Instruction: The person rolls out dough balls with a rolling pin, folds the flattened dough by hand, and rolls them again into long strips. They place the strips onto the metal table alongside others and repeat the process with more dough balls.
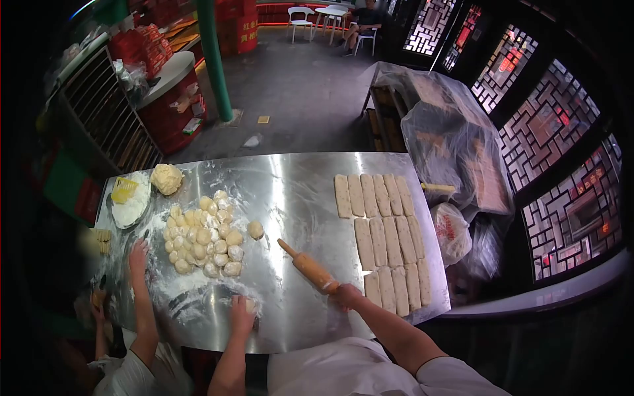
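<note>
My right hand [345, 296] grips the near handle of a wooden rolling pin [314, 272], which lies slantwise over the steel table [290, 198]. Close to the table's front edge, my left hand [242, 315] is closed around a small piece of dough [250, 305], partly hidden by the fingers. A single dough ball [255, 230] sits apart, beyond the pin's far handle. Left of it is a floured heap of dough balls [201, 234]. To the right of the pin lie rows of long flat speckled strips [373, 241].
A co-worker's hand [139, 253] rests on the floured table at left. Behind it stand a bowl of flour [135, 210] with a yellow scraper [123, 190] and a large dough lump [166, 179]. Plastic-covered racks [456, 145] adjoin the right side. A person [364, 26] sits far back.
</note>
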Tool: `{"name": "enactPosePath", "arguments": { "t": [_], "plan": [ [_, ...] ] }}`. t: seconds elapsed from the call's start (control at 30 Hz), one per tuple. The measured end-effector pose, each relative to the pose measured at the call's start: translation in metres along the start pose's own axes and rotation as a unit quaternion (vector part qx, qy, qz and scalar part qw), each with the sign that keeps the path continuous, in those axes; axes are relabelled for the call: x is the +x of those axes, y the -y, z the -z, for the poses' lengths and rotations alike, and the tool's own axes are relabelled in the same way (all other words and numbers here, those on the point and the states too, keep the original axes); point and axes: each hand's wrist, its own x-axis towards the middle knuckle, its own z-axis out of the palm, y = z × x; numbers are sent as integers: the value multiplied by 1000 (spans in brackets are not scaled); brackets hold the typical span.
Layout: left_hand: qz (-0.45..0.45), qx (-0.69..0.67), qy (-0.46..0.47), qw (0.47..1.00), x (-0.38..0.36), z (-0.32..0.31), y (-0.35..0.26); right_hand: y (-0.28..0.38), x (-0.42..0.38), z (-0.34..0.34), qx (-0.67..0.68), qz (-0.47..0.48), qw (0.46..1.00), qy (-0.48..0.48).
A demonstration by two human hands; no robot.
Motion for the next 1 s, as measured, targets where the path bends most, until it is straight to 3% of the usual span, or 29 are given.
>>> {"name": "enactPosePath", "arguments": {
  "t": [0.13,0.17,0.2,0.23,0.33,0.4,0.53,0.6,0.63,0.7,0.73,0.83,0.87,0.9,0.97,1.0],
  "plan": [
    [-9,-76,-9,997,-27,-10,-70,-35,25,-21,-98,21,993,56],
    [-22,-45,1,999,-36,-24,-63,-20,7,-16,-62,-17,996,60],
    [-57,81,21,995,-42,-30,-58,-20,1,-19,-67,12,996,50],
    [-53,108,16,993,-45,-31,-61,-25,3,-22,-74,12,996,54],
    [-5,90,59,994,-31,-32,-78,-24,-3,-22,-117,35,992,31],
    [-81,134,-2,988,-22,-39,-84,-24,-6,-21,-132,33,991,13],
    [-57,182,62,980,-15,-44,-90,-19,-19,-15,-134,12,989,64],
    [-40,177,59,982,-6,-41,-89,-28,-32,-25,-108,134,975,-139],
    [-30,173,67,982,-5,-42,-91,-31,-34,-30,-115,130,976,-128],
    [-45,150,37,987,4,-39,-92,-21,-33,-36,-44,191,951,-238],
    [-45,135,48,989,5,-39,-90,-12,-33,-35,-57,183,951,-242],
    [-10,53,40,998,4,-29,-75,17,-30,-23,-119,162,965,-168],
    [-23,28,-1,999,-2,-14,-64,21,-29,-24,-157,220,941,-202],
    [-20,26,4,999,-8,10,-57,27,-36,-24,-158,216,943,-197],
    [-43,82,-94,991,-14,48,-41,47,-48,-22,-232,329,909,-109],
    [-42,81,-92,992,-15,52,-28,50,-50,-31,-248,346,901,-87]
  ]
}}
